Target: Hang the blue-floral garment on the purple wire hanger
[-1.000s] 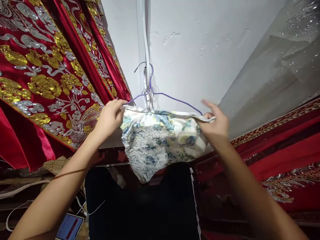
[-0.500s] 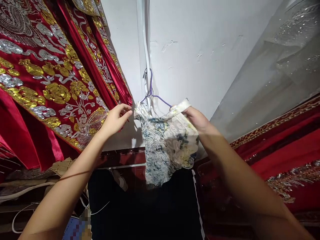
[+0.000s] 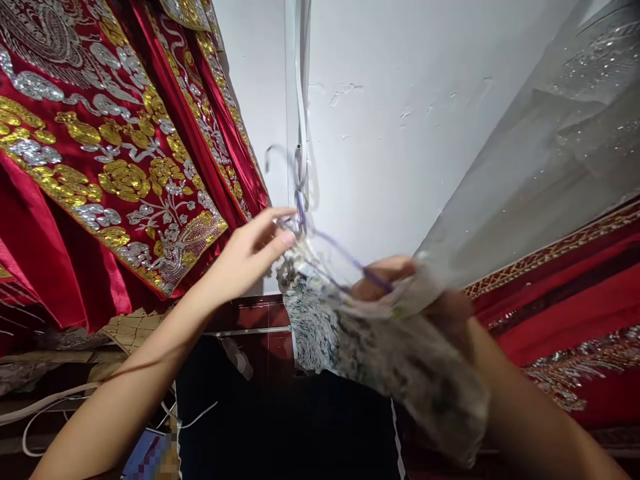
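A crumpled floral top (image 3: 313, 320) in white, blue and green hangs from a thin purple hanger (image 3: 340, 250) in front of the wall. At its left shoulder, the thumb and fingers of my left hand (image 3: 250, 257) close around the cloth beside the hanger. My right hand (image 3: 387, 273), smeared by motion, grips the top's right shoulder by the hanger's right arm. Cloth covers part of that hand. The right side of the top is blurred and swings toward me. The hanger's hook appears blurred, to the left of a white cable.
Red garments with gold and silver embroidery (image 3: 125, 180) hang at left. A sheer sparkling fabric (image 3: 540, 133) and red beaded cloth (image 3: 575, 320) are at right. The white cable (image 3: 303, 100) runs down the wall (image 3: 380, 80). Dark clothing (image 3: 280, 427) fills the bottom middle.
My left hand has moved right onto the top's left shoulder. My right hand has moved down and right, pulling the cloth along. The hanger has dropped and its hook has shifted left.
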The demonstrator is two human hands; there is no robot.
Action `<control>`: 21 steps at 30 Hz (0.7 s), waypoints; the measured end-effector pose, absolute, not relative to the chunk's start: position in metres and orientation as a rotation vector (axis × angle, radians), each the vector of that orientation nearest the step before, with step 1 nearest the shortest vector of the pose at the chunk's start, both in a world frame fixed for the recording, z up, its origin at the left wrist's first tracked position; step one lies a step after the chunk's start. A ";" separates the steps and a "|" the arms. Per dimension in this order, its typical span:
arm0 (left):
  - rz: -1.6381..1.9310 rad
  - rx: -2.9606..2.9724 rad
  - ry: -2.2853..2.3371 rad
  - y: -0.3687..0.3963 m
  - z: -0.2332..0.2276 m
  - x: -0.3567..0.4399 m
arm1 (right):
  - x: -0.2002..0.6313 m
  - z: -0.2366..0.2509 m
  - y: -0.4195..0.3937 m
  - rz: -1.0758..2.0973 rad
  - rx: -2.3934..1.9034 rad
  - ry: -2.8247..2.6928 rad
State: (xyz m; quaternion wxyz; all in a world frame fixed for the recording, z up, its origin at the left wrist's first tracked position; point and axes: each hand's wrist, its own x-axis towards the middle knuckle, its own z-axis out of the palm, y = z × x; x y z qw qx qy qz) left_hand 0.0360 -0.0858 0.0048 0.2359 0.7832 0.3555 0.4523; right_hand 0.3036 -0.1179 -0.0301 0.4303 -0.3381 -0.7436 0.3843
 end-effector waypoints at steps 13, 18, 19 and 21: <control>0.898 1.785 0.822 -0.119 0.013 0.018 | 0.267 -0.070 -0.059 0.038 -0.798 -2.320; 0.966 1.534 0.555 -0.110 0.017 0.015 | 0.259 -0.078 -0.052 -0.256 -0.708 -2.151; 0.964 1.478 0.542 -0.105 0.017 0.013 | 0.260 -0.073 -0.050 -0.266 -0.723 -2.126; 1.004 1.321 0.561 -0.091 0.015 0.004 | 0.265 -0.059 -0.043 -0.286 -0.801 -2.084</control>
